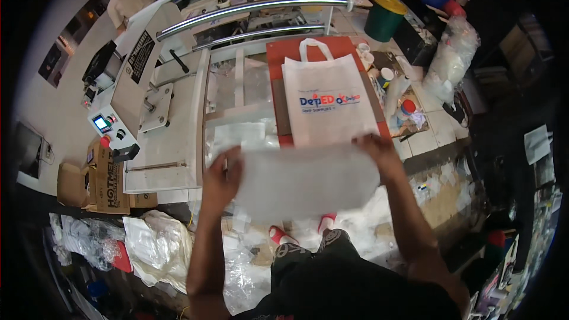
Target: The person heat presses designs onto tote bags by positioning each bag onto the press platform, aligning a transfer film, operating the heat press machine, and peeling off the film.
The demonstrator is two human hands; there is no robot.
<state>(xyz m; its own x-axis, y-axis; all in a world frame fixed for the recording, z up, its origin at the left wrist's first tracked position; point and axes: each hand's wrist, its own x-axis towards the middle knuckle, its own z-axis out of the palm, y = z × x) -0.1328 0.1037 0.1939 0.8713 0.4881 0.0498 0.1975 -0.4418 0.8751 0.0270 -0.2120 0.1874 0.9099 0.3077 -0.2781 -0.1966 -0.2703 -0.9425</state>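
My left hand (225,175) and my right hand (376,157) grip a translucent white sheet (302,181) by its left and right sides, held level in front of my body. Just beyond it, a white bag (326,127) with loop handles and a red-and-blue print lies flat on a red board (275,53). The sheet's far edge overlaps the bag's near end in this view, and I cannot tell whether they touch.
A press machine (157,112) with a small control screen stands left, cardboard boxes (92,189) below it. Cups (385,77), a green bucket (379,21) and a plastic bundle (453,59) sit right. A co-worker (124,3) works top left. Scraps and plastic litter the floor (438,195).
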